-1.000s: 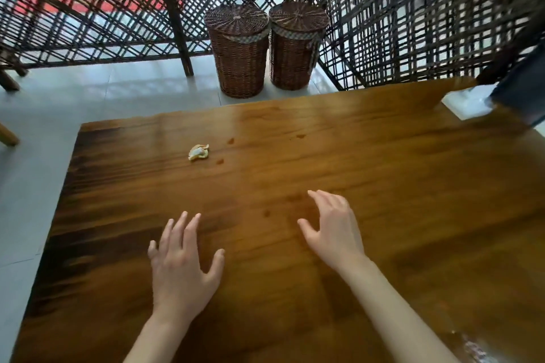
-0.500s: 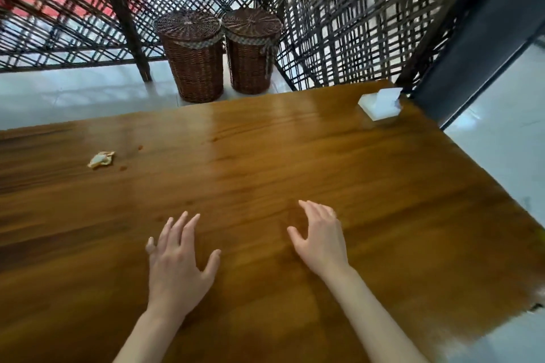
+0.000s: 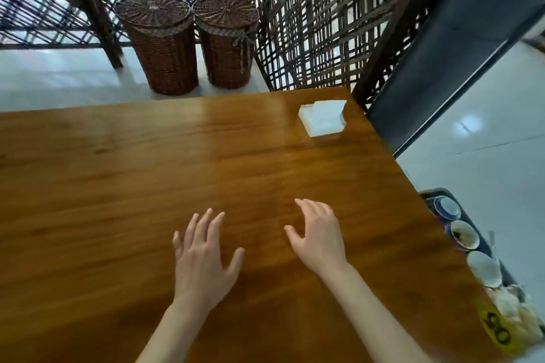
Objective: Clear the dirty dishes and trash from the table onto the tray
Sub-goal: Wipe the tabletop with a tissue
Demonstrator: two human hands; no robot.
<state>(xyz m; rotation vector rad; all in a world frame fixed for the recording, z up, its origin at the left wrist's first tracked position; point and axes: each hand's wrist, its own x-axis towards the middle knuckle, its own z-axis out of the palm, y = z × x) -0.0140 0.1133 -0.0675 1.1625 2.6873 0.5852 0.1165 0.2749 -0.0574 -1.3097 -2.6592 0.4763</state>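
White napkin stack (image 3: pixel 323 118) lies far beyond my right hand (image 3: pixel 320 234), the nearer one; left hand (image 3: pixel 203 256) too spreads empty on the table (image 3: pixel 118 186).

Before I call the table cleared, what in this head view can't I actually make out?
- Tray: mostly hidden beyond the table edge, so its free space is unknown.
- Bowls: partly cut off by the table edge; contents blurred.
- Pale heap at lower right: too blurred to identify.
- White stack: blurred; napkins or box unclear.
- Table's left end: outside the frame.
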